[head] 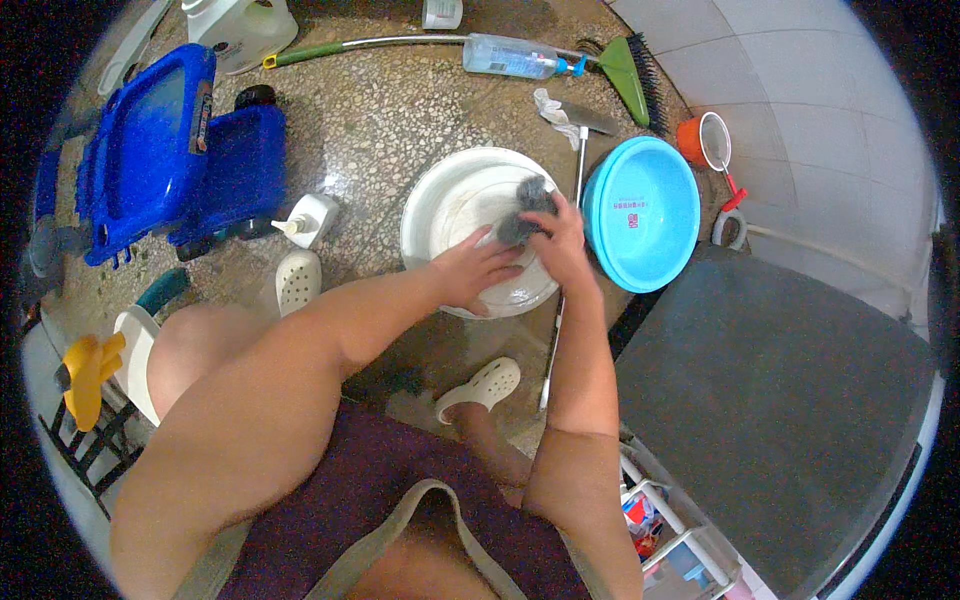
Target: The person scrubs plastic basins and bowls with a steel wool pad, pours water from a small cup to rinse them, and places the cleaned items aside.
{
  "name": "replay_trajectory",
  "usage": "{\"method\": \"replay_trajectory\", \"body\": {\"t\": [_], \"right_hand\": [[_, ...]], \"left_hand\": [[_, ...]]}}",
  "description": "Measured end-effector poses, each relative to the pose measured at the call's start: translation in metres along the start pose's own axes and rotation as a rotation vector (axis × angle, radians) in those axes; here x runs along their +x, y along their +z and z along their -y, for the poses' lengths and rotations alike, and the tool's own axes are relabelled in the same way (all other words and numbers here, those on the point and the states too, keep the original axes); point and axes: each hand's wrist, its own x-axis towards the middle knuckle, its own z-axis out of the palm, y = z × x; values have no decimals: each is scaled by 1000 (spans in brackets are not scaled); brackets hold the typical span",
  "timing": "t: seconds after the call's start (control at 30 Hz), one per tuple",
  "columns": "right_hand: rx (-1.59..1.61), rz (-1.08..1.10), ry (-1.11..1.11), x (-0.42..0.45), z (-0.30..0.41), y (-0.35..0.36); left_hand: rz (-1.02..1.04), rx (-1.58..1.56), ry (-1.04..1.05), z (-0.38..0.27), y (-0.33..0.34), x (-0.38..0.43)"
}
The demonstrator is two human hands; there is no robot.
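Observation:
A round white basin (421, 217) stands on the speckled floor in front of me. My left hand (480, 270) lies over the inside of the basin with its fingers spread, its fingertips close to a dark grey wet cloth or scrubber (516, 227). My right hand (556, 240) grips this dark bundle at the basin's right side; part of it sticks out above my fingers. Whether the bundle is one piece or two I cannot tell. The basin's inside looks wet.
Nested light blue basins (649, 214) stand at the right, beside a squeegee (581, 161). A green broom (626, 81) and a pump bottle (510, 58) lie beyond. Left are a white pump bottle (313, 220) and a blue plastic cart (240, 169). A dark grey flat surface (765, 405) fills the lower right.

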Motion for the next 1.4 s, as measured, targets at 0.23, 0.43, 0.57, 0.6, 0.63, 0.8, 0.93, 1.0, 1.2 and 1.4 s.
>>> {"method": "replay_trajectory", "body": {"t": [0.23, 0.43, 0.57, 0.6, 0.63, 0.8, 0.93, 1.0, 1.2, 1.4], "right_hand": [[76, -482, 539, -12, 52, 41], [-116, -294, 617, -1, 56, 76], [-103, -258, 182, 23, 56, 107], [16, -146, 161, 35, 99, 96], [100, -46, 192, 33, 118, 74], [209, -112, 177, 34, 90, 74], [190, -196, 131, 27, 11, 75], [-83, -230, 187, 19, 4, 57], [-67, -155, 622, -19, 7, 51], [-17, -355, 441, 31, -3, 75]], "left_hand": [[-94, 17, -8, 7, 18, -3], [176, -84, 26, 6, 28, 13], [-102, -980, 20, 16, 89, 23], [-193, -1202, -39, 32, 108, 11], [-84, -904, -103, 25, 83, 15], [142, -225, -79, 0, -18, 8], [9, -279, -28, 1, -2, 6], [-120, -192, -19, 7, 15, -1], [-98, -161, -14, 3, 4, -1], [22, -124, -43, -2, -6, 7]]}}
